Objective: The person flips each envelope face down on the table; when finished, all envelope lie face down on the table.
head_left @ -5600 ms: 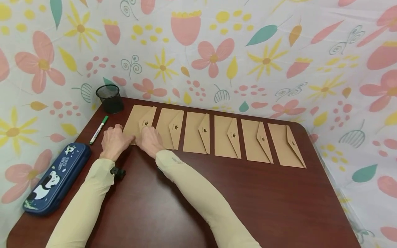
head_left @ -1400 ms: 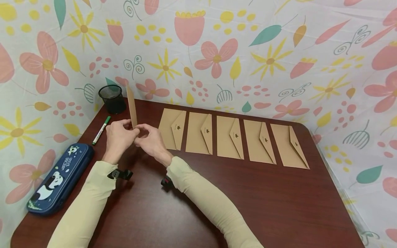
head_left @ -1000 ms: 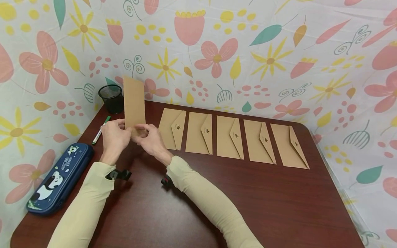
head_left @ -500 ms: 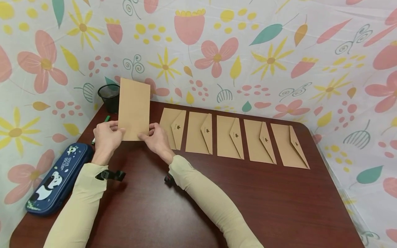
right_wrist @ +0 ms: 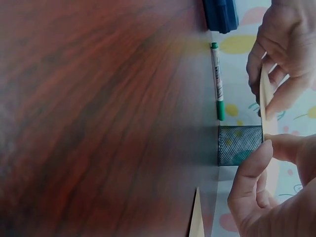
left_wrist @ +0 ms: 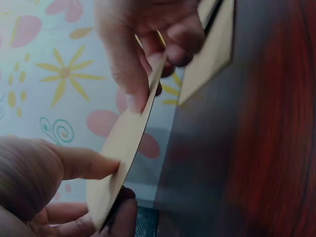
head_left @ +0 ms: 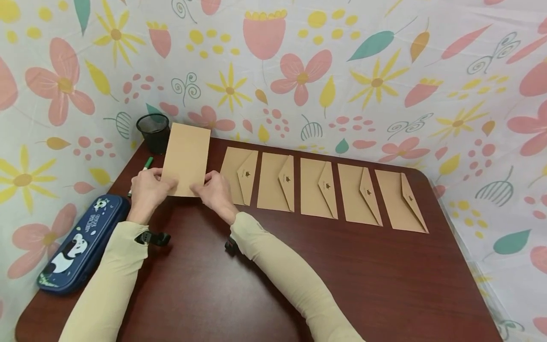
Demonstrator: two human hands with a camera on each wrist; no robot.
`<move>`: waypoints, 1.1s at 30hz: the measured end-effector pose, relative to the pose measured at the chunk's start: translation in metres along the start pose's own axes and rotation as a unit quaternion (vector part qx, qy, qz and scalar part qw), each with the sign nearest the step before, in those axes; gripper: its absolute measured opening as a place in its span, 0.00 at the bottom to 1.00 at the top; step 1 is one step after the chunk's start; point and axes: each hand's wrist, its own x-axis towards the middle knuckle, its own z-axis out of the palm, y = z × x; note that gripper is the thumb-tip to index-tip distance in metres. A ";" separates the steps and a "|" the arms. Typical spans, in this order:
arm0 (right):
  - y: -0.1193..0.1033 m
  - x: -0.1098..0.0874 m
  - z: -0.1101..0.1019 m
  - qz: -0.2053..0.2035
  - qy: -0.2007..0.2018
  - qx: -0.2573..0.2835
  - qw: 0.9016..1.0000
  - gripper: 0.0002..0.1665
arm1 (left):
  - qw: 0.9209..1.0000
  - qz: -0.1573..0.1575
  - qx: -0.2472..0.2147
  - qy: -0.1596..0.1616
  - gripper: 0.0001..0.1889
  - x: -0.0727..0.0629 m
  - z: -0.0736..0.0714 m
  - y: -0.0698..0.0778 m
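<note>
A plain brown paper envelope (head_left: pixel 186 159) is held up by both hands at the table's left back, its blank side facing the head camera. My left hand (head_left: pixel 150 192) pinches its lower left corner, thumb in front and fingers behind. At the lower right corner, my right hand (head_left: pixel 216 194) pinches it the same way. The left wrist view shows the envelope (left_wrist: pixel 126 143) nearly edge-on and slightly bowed between both thumbs. Its flap is hidden from the head view. Right of my hands, several matching envelopes (head_left: pixel 275 181) lie in a row, each with a pointed flap and small dark crown print.
A black mesh pen cup (head_left: pixel 155 135) stands behind the held envelope at the left back corner. A green-capped marker (head_left: pixel 147 164) lies partly hidden beside my left hand. The blue panda pencil case (head_left: pixel 83 244) lies along the left edge of the dark wooden table (head_left: pixel 265 285).
The leftmost envelope, flat on the table flap side up at first, has been lifted upright and turned to its blank side. Over the last half second its top has dropped slightly.
</note>
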 end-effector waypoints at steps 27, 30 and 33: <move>0.009 0.035 0.024 -0.029 -0.003 -0.168 0.985 0.18 | 0.994 -0.011 0.097 -0.057 0.15 0.054 0.039 -0.038; 0.012 0.040 0.027 -0.037 0.000 -0.177 0.983 0.20 | 0.993 -0.003 0.104 -0.055 0.19 0.044 0.032 -0.025; 0.010 0.040 0.026 -0.041 -0.008 -0.178 0.983 0.23 | 0.993 -0.007 0.105 -0.050 0.20 0.043 0.032 -0.022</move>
